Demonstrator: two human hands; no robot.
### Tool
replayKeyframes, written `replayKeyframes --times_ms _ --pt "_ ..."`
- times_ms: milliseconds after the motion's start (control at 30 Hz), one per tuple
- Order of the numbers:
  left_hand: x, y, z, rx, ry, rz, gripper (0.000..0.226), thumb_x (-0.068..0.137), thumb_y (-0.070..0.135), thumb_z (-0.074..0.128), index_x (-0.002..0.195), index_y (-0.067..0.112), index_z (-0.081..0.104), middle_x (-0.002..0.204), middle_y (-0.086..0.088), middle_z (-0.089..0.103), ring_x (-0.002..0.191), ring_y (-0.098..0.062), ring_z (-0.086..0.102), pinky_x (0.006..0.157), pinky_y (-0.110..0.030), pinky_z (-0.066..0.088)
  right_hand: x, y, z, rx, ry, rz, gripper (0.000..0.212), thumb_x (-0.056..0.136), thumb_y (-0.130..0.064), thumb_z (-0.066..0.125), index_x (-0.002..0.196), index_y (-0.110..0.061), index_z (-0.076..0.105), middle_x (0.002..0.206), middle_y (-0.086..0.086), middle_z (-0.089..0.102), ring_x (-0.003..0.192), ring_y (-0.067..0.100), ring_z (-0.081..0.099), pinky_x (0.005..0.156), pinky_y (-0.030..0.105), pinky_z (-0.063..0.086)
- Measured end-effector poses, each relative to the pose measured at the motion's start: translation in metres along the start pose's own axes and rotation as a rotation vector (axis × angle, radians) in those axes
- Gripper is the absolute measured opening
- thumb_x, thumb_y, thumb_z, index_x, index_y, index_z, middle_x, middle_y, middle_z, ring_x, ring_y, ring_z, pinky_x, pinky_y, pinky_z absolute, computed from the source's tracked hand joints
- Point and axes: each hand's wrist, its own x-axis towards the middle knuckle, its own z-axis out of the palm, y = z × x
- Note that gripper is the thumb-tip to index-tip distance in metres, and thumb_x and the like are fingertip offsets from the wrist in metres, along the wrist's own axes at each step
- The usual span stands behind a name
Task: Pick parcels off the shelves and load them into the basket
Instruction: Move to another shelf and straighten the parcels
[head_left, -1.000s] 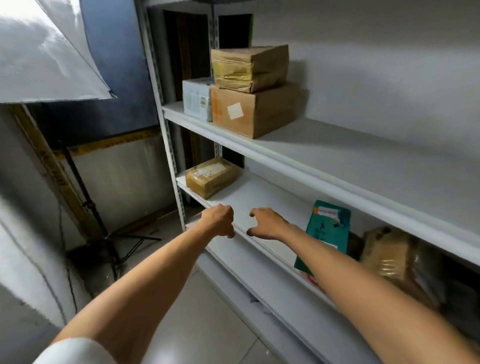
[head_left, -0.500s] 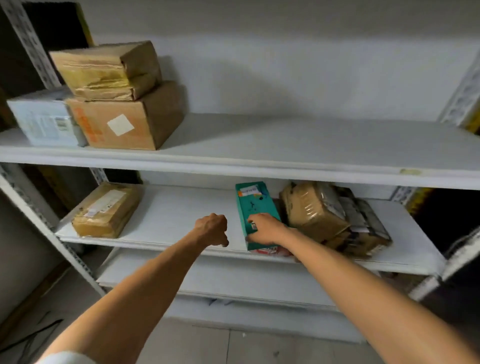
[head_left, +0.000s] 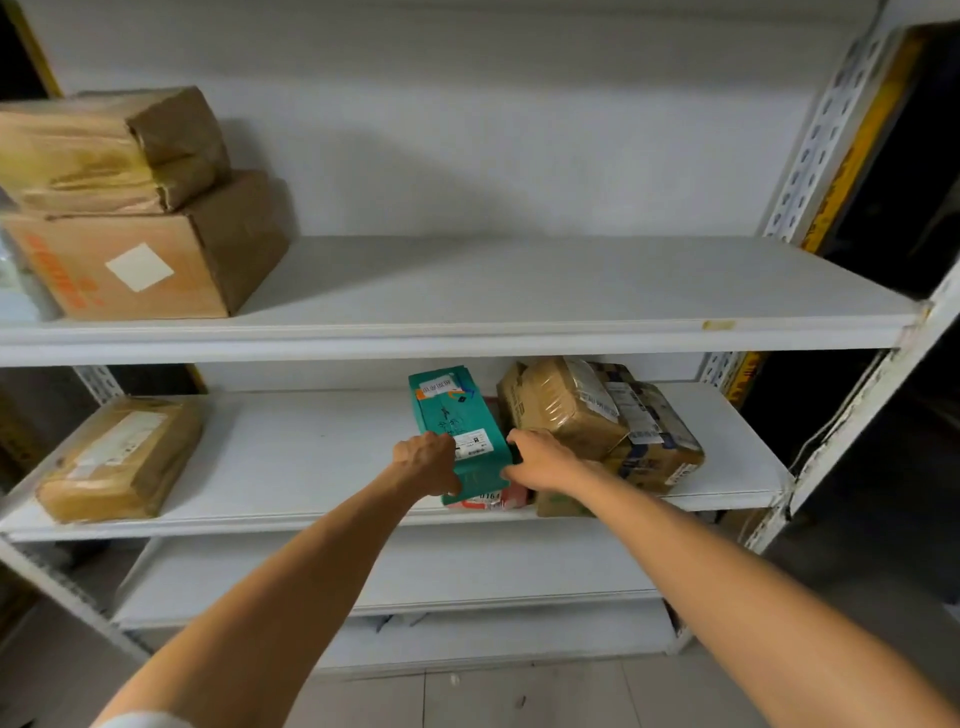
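**Item: green parcel (head_left: 457, 415).** It is lying on the middle shelf (head_left: 291, 452), leaning up against the stack behind it, with its near end between the two grips. It is resting on a red-and-white parcel (head_left: 488, 501), which is showing just below both grips.

**Left grip (head_left: 426, 462).** Half a second ago it was hanging as an empty fist, clear of the parcel. Now it is curling its fingers round the parcel's left edge.

**Right grip (head_left: 540, 460).** It was already at the parcel. Now it is pinching the right edge, thumb toward the left grip.

**Neighbouring stock.**
- A taped brown parcel (head_left: 566, 410) is sitting just beyond and to the right of the right grip, touching or nearly touching the green one.
- A labelled box (head_left: 654, 441) is lying further right of that.
- A flat brown parcel (head_left: 119, 457) is lying well to the left of the left grip.
- Two cardboard boxes (head_left: 150, 254) are sitting stacked above and to the left of it, on the upper shelf (head_left: 519, 291).

**Status.** The view has swung round to face the shelves squarely, and the reach is turning into a two-sided hold. The pick is probably starting, though the parcel is not yet off the shelf. The basket is not in view, so the loading is still to come. The red-and-white parcel may drag forward as the green one is lifted.
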Motion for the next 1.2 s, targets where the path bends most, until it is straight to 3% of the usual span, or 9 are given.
replayKeyframes --times_ms 167,267,333,433,533,700,833,1000,1200 --pt "0.019 -0.010 0.012 -0.316 0.091 -0.107 0.043 0.089 0.028 0.064 0.124 0.014 0.043 0.114 -0.003 0.061 0.079 -0.015 0.056 0.047 -0.017 0.040 0.025 0.003 0.016 0.150 0.064 0.023 0.034 0.093 -0.016 0.060 0.122 -0.006 0.046 0.133 0.012 0.054 0.121 0.025 0.054 0.084 0.025 0.049" --pt "0.028 -0.009 0.019 -0.621 0.054 -0.188 0.044 0.090 0.025 0.064 0.125 0.011 0.042 0.120 -0.005 0.058 0.098 -0.023 0.060 0.067 -0.026 0.053 0.037 0.003 0.030 0.247 0.079 0.050 0.042 0.094 -0.017 0.060 0.130 -0.008 0.041 0.135 0.010 0.053 0.126 0.026 0.051 0.097 0.036 0.050" --pt "0.035 -0.008 0.024 -0.784 0.050 -0.231 0.050 0.087 0.026 0.068 0.128 0.012 0.043 0.124 -0.006 0.058 0.106 -0.027 0.060 0.080 -0.034 0.056 0.044 0.003 0.037 0.279 0.072 0.072 0.065 0.095 -0.017 0.058 0.148 -0.009 0.022 0.142 0.011 0.046 0.133 0.028 0.044 0.104 0.041 0.045" --pt "0.043 -0.006 0.030 -0.978 0.065 -0.339 0.049 0.089 0.023 0.066 0.127 0.010 0.038 0.121 -0.008 0.057 0.108 -0.029 0.060 0.085 -0.037 0.055 0.052 0.004 0.046 0.384 0.065 0.150 0.081 0.098 -0.021 0.054 0.155 -0.016 -0.004 0.147 0.011 0.039 0.133 0.027 0.043 0.100 0.040 0.046" --pt "0.046 -0.007 0.036 -1.065 0.028 -0.390 0.033 0.092 0.017 0.060 0.120 0.014 0.043 0.123 -0.012 0.059 0.108 -0.031 0.061 0.088 -0.042 0.055 0.060 0.004 0.051 0.481 0.063 0.165 0.085 0.094 -0.017 0.060 0.155 -0.017 0.001 0.144 0.009 0.043 0.132 0.025 0.046 0.096 0.036 0.048" --pt "0.043 -0.014 0.052 -1.051 0.044 -0.370 0.051 0.090 -0.001 0.055 0.136 0.011 0.038 0.129 -0.013 0.055 0.117 -0.033 0.056 0.094 -0.044 0.049 0.068 0.008 0.061 0.449 0.068 0.100 0.076 0.079 0.000 0.074 0.141 -0.012 0.032 0.134 0.008 0.053 0.128 0.024 0.049 0.093 0.027 0.044" --pt "0.041 -0.019 0.061 -1.140 0.087 -0.348 0.070 0.086 -0.004 0.062 0.145 0.015 0.030 0.126 -0.012 0.057 0.113 -0.032 0.058 0.091 -0.047 0.050 0.071 0.009 0.063 0.493 0.086 0.087 0.079 0.074 0.008 0.074 0.139 -0.011 0.034 0.136 0.009 0.050 0.131 0.022 0.045 0.092 0.026 0.044" --pt "0.028 -0.040 0.075 -1.161 0.092 -0.220 0.082 0.083 -0.002 0.067 0.150 0.019 0.024 0.123 -0.012 0.056 0.112 -0.031 0.058 0.091 -0.049 0.049 0.057 -0.006 0.084 0.518 0.157 0.145 0.100 0.066 0.006 0.082 0.145 -0.018 0.025 0.138 0.006 0.049 0.130 0.021 0.046 0.097 0.033 0.047" --pt "0.010 -0.084 0.077 -1.139 -0.036 -0.033 0.084 0.086 -0.001 0.064 0.152 0.022 0.018 0.118 -0.009 0.055 0.107 -0.028 0.059 0.090 -0.051 0.048 0.027 -0.046 0.117 0.580 0.340 0.237 0.087 0.075 0.009 0.072 0.145 -0.020 0.029 0.129 -0.001 0.045 0.127 0.013 0.042 0.097 0.037 0.050"
